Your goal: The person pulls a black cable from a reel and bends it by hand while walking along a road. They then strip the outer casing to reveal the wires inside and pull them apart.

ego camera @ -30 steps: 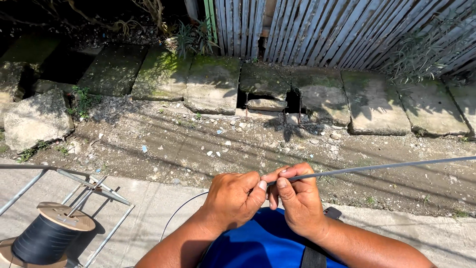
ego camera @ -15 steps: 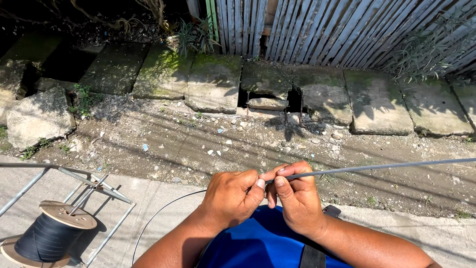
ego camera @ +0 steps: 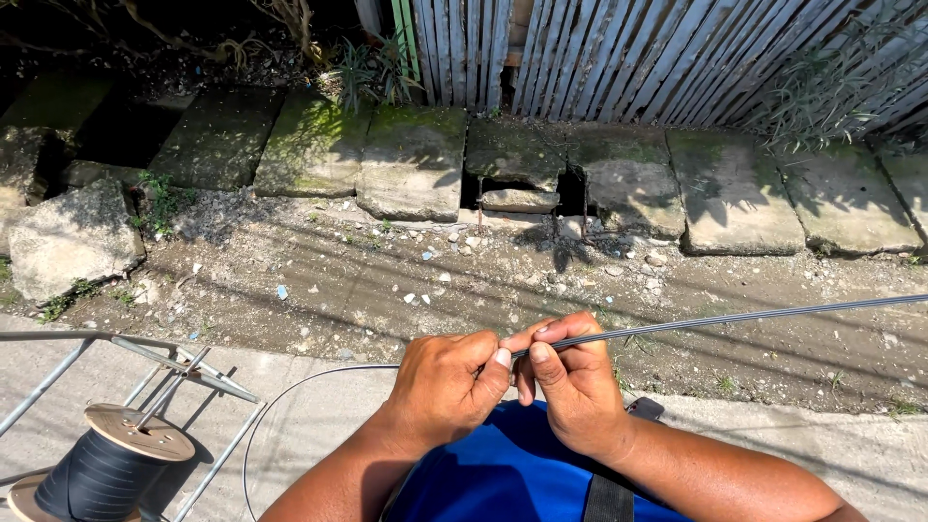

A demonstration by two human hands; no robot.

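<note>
cable (ego camera: 735,319): a thin grey line, the thing both hands work on; it runs from the right edge of the view, slanting slightly down and left, straight into the fingers in the lower middle. a thinner dark loop of it leaves the left hand, arcs left over the pavement and curves down toward the bottom edge.
fence (ego camera: 619,58): weathered grey vertical slats across the top, with one green slat near the middle.
stone slabs (ego camera: 406,159): mossy flat blocks in a row at the foot of the fence, with a dark gap between two of them.
dirt strip (ego camera: 387,280): bare ground with small pebbles and scraps, between the slabs and the pavement.
pavement (ego camera: 309,416): pale concrete along the bottom, under the hands.
rock (ego camera: 68,237): a large pale lump at the left edge, weeds beside it.
blue garment (ego camera: 503,474): bright blue cloth below the hands, a black strap crossing it.
metal stand (ego camera: 145,353): thin grey rods at lower left, over the spool.
spool (ego camera: 111,464): a reel wound with black cable, wooden flange on top, well apart from the hands.
left hand (ego camera: 447,387): fingers closed, thumb pressed on the cable end.
right hand (ego camera: 572,382): fingers pinched shut on the cable, touching the left hand.
</note>
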